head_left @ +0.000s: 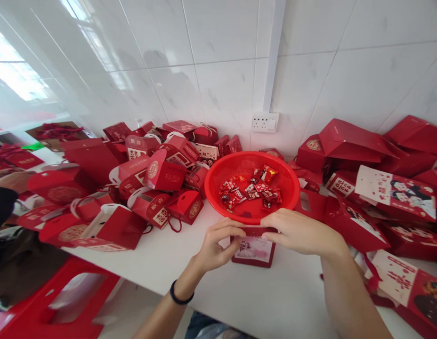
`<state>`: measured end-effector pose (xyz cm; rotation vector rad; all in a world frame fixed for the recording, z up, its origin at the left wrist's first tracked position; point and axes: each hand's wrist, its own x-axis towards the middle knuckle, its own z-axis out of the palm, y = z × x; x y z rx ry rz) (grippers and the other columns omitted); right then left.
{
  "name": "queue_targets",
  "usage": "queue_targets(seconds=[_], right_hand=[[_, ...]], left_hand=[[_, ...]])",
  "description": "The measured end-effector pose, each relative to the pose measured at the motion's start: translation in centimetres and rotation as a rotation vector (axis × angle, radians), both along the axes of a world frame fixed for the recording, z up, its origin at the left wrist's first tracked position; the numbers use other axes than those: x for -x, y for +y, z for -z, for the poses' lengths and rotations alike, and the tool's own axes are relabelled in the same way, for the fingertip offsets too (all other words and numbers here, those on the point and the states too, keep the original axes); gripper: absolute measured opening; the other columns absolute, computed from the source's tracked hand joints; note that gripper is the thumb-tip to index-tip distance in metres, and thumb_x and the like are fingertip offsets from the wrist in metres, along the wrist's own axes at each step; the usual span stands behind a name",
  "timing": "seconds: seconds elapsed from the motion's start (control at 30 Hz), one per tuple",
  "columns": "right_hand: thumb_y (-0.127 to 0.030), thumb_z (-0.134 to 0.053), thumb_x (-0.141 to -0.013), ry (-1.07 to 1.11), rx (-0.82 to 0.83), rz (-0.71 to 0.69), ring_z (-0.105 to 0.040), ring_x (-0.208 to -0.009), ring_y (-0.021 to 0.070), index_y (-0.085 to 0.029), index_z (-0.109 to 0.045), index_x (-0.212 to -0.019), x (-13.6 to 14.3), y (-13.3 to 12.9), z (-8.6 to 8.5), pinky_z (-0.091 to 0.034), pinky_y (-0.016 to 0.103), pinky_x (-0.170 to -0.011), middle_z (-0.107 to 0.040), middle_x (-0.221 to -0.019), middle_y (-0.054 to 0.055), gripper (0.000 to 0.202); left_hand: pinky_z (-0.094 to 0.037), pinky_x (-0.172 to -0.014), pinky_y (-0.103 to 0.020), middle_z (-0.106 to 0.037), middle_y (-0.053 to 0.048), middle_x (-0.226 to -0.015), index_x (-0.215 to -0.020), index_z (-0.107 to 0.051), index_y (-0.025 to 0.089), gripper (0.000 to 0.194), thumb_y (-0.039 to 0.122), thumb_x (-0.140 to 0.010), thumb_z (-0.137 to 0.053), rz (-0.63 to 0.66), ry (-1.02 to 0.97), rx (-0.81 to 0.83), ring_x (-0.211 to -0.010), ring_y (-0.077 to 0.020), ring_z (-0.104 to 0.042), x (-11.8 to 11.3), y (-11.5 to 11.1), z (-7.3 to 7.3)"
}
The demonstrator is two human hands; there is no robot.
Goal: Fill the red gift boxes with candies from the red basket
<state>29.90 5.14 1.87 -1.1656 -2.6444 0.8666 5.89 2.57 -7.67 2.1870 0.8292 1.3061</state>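
A small red gift box (255,250) with a pale printed front stands on the white table, just in front of the basket. My left hand (220,241) grips its upper left edge, thumb on the front and fingers over the top. On the other side my right hand (292,230) pinches the upper right edge, with the thumb in front. Both hands cover parts of the box top. Directly behind them is a red plastic basket (213,203) with several wrapped candies (252,190) in it.
Many red gift boxes (165,172) are heaped on the left of the table (190,240). More boxes (395,193) are piled on the right. A wall socket (265,122) is behind the basket. A red stool (73,301) stands lower left, beside a person in dark clothes (24,268).
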Motion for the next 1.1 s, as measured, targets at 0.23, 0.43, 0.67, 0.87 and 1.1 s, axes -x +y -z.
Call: queue_targets(seconds=[0.23,0.43,0.67,0.87,1.1], right_hand=[[-0.02,-0.06,-0.095,-0.146,-0.066,0.063,-0.067,-0.077,0.0233,-0.02,-0.07,-0.076,0.9,-0.2,0.0,-0.037,0.031,-0.066,-0.072,-0.079,0.005,0.021],[-0.018,-0.062,-0.093,-0.173,-0.088,0.061,-0.067,-0.077,0.0232,-0.02,-0.068,-0.073,0.9,-0.1,-0.3,-0.035,0.031,-0.064,-0.073,-0.08,0.006,0.021],[-0.018,-0.053,-0.097,-0.051,-0.033,0.02,-0.059,-0.065,0.0188,-0.021,-0.057,-0.063,-0.7,0.2,-0.4,-0.035,0.03,-0.063,-0.066,-0.067,0.002,0.035],[-0.014,-0.052,-0.094,-0.065,-0.09,0.03,-0.049,-0.059,0.0163,-0.021,-0.043,-0.058,0.2,0.4,-0.3,-0.028,0.031,-0.06,-0.054,-0.06,-0.001,0.038],[-0.013,-0.053,-0.094,-0.041,-0.067,0.017,-0.055,-0.064,0.0168,-0.021,-0.053,-0.064,0.1,0.3,-0.3,-0.032,0.031,-0.062,-0.063,-0.069,0.001,0.031]], left_hand=[[-0.062,-0.085,-0.034,-0.081,-0.012,-0.107,-0.124,-0.073,0.02,0.029,0.033,-0.1,-0.064,-0.057,-0.057,0.174,-0.092,-0.0215,-0.076,0.2,-0.1,0.9],[-0.062,-0.085,-0.033,-0.081,-0.013,-0.109,-0.114,-0.079,0.018,0.026,0.035,-0.099,-0.065,-0.036,0.008,0.225,-0.094,-0.0227,-0.077,0.7,0.2,0.0],[-0.059,-0.094,-0.037,-0.077,-0.015,-0.121,-0.121,-0.076,0.019,0.029,0.034,-0.1,-0.063,0.098,0.101,0.274,-0.105,-0.0251,-0.074,1.4,0.1,-2.0],[-0.059,-0.087,-0.033,-0.077,-0.013,-0.109,-0.113,-0.078,0.019,0.026,0.034,-0.102,-0.061,0.067,0.13,0.244,-0.096,-0.0227,-0.073,1.8,0.2,-2.1],[-0.055,-0.078,-0.027,-0.074,-0.01,-0.098,-0.105,-0.078,0.018,0.021,0.027,-0.102,-0.059,0.04,0.174,0.151,-0.088,-0.0182,-0.069,2.0,0.3,-2.1]])
